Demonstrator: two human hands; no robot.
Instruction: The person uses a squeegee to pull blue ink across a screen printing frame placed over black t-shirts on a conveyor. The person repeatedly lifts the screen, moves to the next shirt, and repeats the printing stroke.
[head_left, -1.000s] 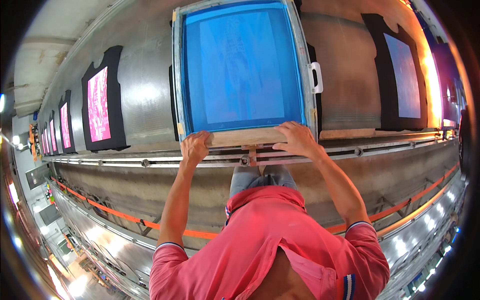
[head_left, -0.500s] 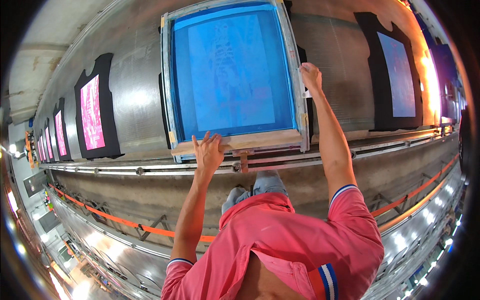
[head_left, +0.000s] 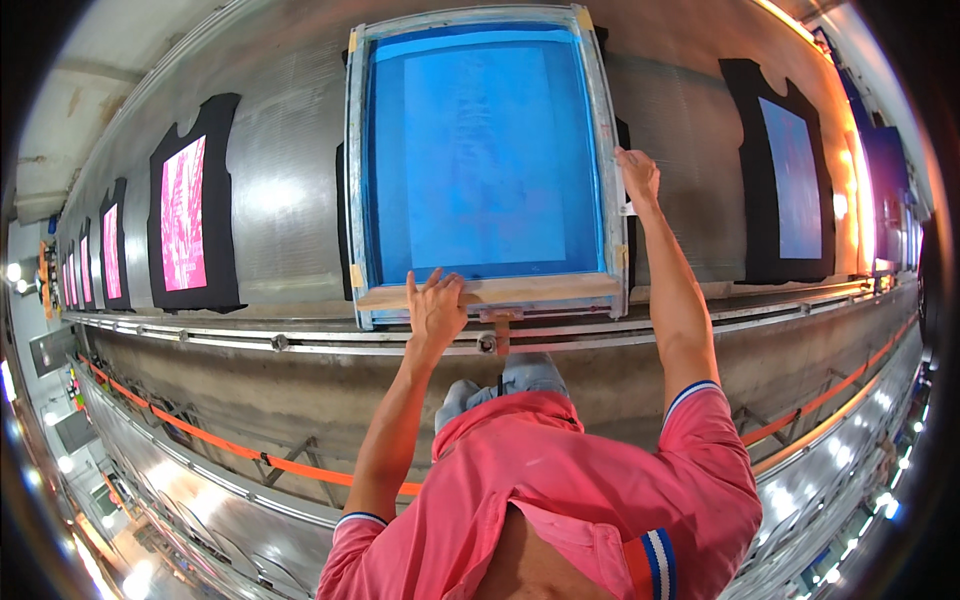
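Note:
A screen-printing frame [head_left: 611,110] with blue mesh [head_left: 485,160] lies on the metal table, over dark cloth showing at its sides. My left hand [head_left: 435,310] rests on the wooden bar [head_left: 535,288] along its near end, fingers apart and slightly bent over it. My right hand [head_left: 640,180] is up on the frame's right side, fingers closed around the white handle [head_left: 628,208], which is mostly hidden.
Black shirt pieces with pink prints [head_left: 183,210] lie along the metal table [head_left: 280,130] to the left; another with a blue print [head_left: 795,180] lies right, near a glowing strip. A metal rail [head_left: 250,337] edges the table. Orange bars [head_left: 220,437] run behind me.
My right hand has left the near bar for the handle on the frame's right side. My left hand has shifted toward the middle of the bar, its fingers more spread.

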